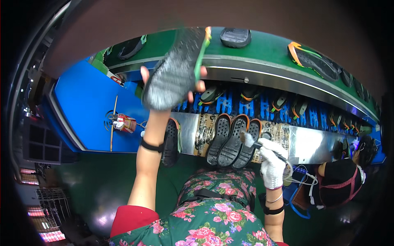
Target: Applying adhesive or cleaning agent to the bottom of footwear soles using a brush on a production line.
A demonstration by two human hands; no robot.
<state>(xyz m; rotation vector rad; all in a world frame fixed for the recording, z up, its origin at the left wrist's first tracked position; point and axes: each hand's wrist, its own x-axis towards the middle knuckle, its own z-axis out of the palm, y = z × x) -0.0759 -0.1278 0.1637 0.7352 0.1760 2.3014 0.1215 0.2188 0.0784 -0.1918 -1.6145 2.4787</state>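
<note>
- Being held up in the bare left hand (200, 85), a black shoe sole (170, 84) with a green-and-orange edge is shown off, the grip wrapped round its sides, the whole thing a touch blurred.
- It is framed against the steel front (262, 71) of a long green surface (266, 47), where more soles (236, 39) are spread.
- Over on the right, a brush (248, 140) is clasped by the white-gloved right hand (272, 164), that grip narrowed round the handle.
- Its tip is poised at the rightmost of three black soles (230, 143); whether contact is made cannot be told.
- Side by side those three are laid, over a stained brown mat (202, 131) on the counter (301, 143).
- Another dark sole (171, 141) is seen beside the left forearm.
- At far right, a co-worker (334, 176) is glimpsed.
</note>
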